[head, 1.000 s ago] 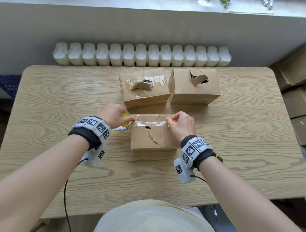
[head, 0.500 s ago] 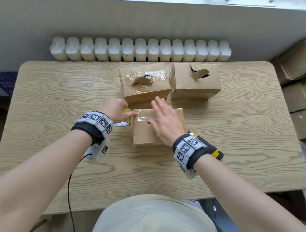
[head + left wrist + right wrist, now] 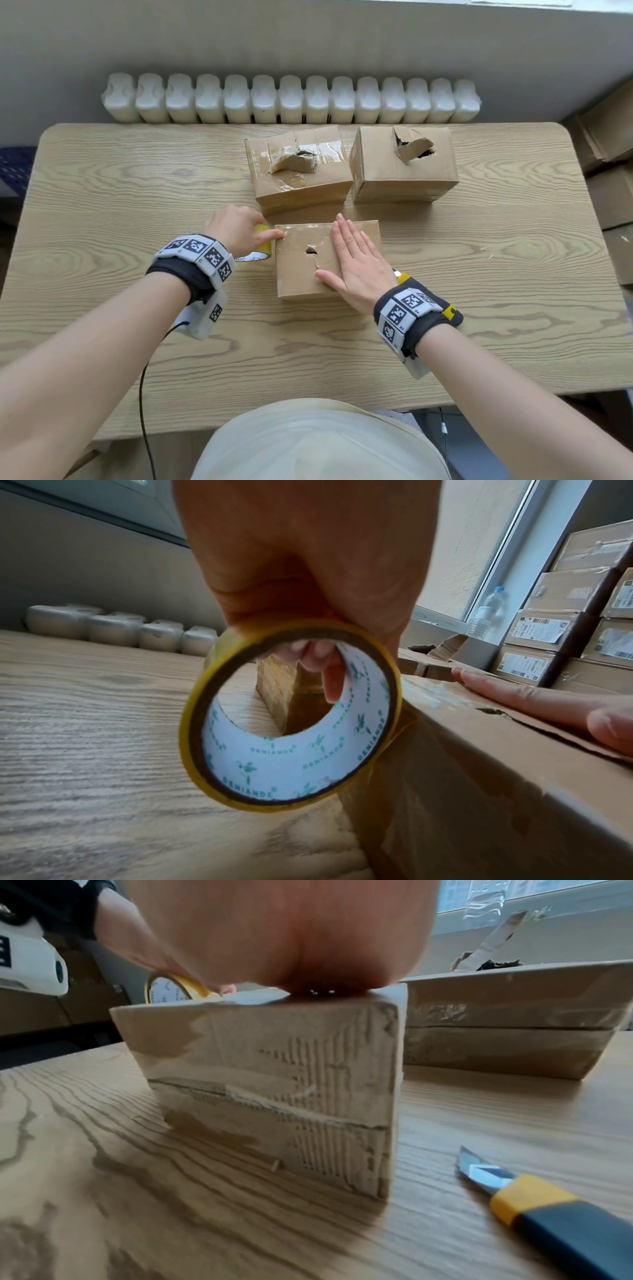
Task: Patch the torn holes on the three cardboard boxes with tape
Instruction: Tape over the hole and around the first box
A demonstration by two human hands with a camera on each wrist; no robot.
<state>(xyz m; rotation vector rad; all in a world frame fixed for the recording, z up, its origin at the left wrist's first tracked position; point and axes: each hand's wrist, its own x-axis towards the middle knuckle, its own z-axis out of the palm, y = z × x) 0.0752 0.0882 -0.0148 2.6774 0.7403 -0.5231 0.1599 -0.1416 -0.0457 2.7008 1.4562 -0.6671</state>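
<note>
Tape (image 3: 301, 236) being smoothed on near box (image 3: 301, 274) by flat right hand (image 3: 356, 263), left hand (image 3: 236, 229) gripping roll (image 3: 291, 715); next likely cutting.

Right hand (image 3: 284, 934) pressed flat on top of near cardboard box (image 3: 274, 1074) – box sits on wood-grain tabletop (image 3: 103, 1191). Utility knife (image 3: 534, 1202) lies right of box, blade exposed. Yellow tape roll (image 3: 171, 988) behind box – second box (image 3: 507, 1020) beyond, at right.

Utility knife (image 3: 445, 310): mostly hidden under right wrist; handle cut off in right wrist view. Tape roll (image 3: 262, 248): half hidden behind left hand (image 3: 236, 228). Stacked-carton labels: unreadable.
</note>
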